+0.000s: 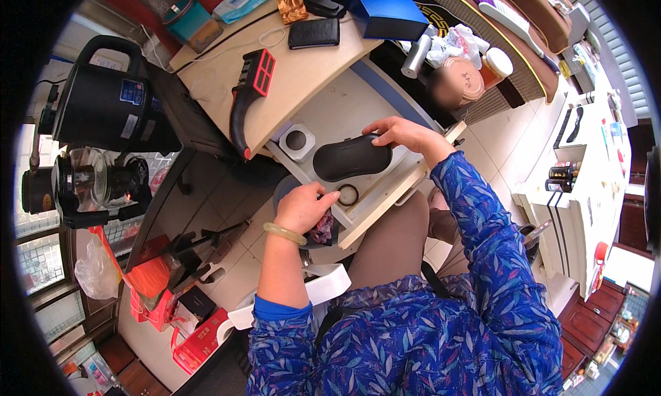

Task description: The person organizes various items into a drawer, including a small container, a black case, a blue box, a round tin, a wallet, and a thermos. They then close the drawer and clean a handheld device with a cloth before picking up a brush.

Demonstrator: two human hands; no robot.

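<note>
My right hand [402, 136] grips the right end of a black glasses case [351, 159], fingers over its top, above the pulled-out drawer [330, 99]. To the left, my left hand [303, 208], a pale bangle at its wrist, is just outside the drawer's left wall. Its fingers are closed on a dark purple patterned cloth [323, 228] that hangs below them, partly hidden by the hand. Inside the drawer, a brown ring-shaped object [347, 195] lies near the front corner. A white octagonal box [297, 142] with a round grey centre is by the left wall.
A red-and-black knife sharpener [252, 94] lies on the desktop [217, 86], its handle over the edge. Farther back are a black wallet [314, 33], a blue box [386, 11] and a wipes packet [247, 1]. A black kitchen appliance [100, 99] stands left. My legs are under the drawer front [379, 210].
</note>
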